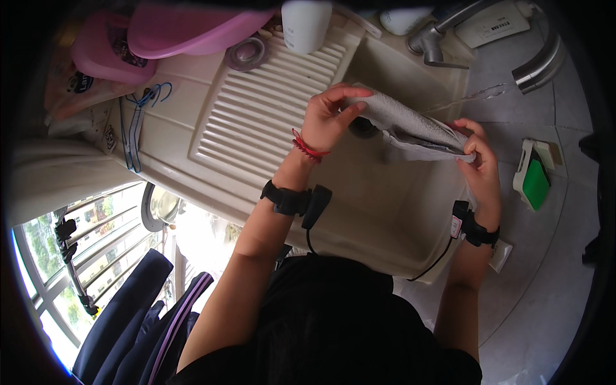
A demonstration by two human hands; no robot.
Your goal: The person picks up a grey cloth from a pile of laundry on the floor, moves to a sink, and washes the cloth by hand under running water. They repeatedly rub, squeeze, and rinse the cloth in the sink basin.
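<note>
A pale grey cloth (402, 115), folded with its layers parted along the lower side, is stretched over the sink basin (399, 192). My left hand (329, 113) pinches its left end between thumb and fingers. At the other end, my right hand (479, 147) grips the corner. Behind the cloth, a stream of water (467, 97) runs from the metal spout (539, 77) into the basin. Part of the dark drain (363, 127) shows below the cloth near my left hand.
Left of the basin is a ribbed washboard (269, 101). Beyond it stand a white container (306, 26), a pink basin (192, 29) and a pink bottle (103, 48). Blue hangers (134, 125) lie at the left. A brush with a green part (535, 185) is on the right wall side.
</note>
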